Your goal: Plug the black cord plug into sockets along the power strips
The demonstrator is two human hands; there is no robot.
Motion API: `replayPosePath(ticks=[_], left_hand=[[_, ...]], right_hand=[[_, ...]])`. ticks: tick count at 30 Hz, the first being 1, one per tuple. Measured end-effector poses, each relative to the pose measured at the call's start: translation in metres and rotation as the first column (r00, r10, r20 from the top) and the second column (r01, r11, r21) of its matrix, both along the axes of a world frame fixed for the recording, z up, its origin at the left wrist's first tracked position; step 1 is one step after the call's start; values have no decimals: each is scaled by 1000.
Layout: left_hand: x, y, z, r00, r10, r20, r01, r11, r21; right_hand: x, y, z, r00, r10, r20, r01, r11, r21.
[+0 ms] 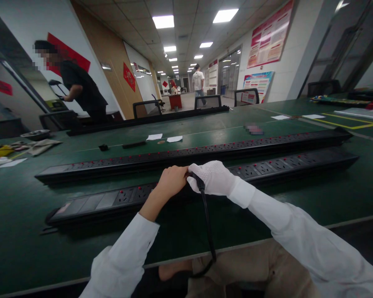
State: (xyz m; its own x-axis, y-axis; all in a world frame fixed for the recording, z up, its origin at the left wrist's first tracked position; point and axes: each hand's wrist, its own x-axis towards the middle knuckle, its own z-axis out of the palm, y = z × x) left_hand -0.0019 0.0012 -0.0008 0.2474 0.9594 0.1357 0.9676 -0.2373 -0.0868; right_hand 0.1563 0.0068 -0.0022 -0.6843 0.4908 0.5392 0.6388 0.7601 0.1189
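Note:
My right hand (211, 177) wears a white dotted glove and is closed around a black power plug (199, 182). The plug's black cable (207, 219) hangs down over the table's front edge toward my lap. Bare, my left hand (173, 180) meets the glove at the plug's front end, fingers bent and pressed together; what is in them is hidden. Both hands are over the middle of the nearer long black power strip (267, 167), which has a row of sockets and red switches. Just behind lies a second power strip (136, 160), similar and roughly parallel.
The green table (15, 207) carries paper slips (174, 139), a small black piece (103, 147) and a dark bar (134, 145). A long black rail (149, 120) lies at the far edge, near chairs (146, 109). One person (82, 82) stands at left; another (198, 80) is farther back.

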Motion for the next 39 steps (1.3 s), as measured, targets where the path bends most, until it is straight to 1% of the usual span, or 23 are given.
replayPosePath(ticks=[13, 21, 33, 39], left_hand=[[4, -4, 6, 999, 37, 1, -37, 998, -59], [4, -3, 5, 999, 32, -4, -32, 998, -45], [3, -3, 5, 1000, 21, -11, -21, 999, -41], [3, -3, 6, 999, 53, 8, -53, 996, -67]], right_hand=[[0, 0, 0, 1000, 6, -17, -6, 1000, 12], [0, 1, -1, 1000, -6, -19, 7, 999, 39], [1, -1, 2, 1000, 10, -9, -9, 1000, 7], [0, 0, 1, 1000, 20, -12, -20, 1000, 3]])
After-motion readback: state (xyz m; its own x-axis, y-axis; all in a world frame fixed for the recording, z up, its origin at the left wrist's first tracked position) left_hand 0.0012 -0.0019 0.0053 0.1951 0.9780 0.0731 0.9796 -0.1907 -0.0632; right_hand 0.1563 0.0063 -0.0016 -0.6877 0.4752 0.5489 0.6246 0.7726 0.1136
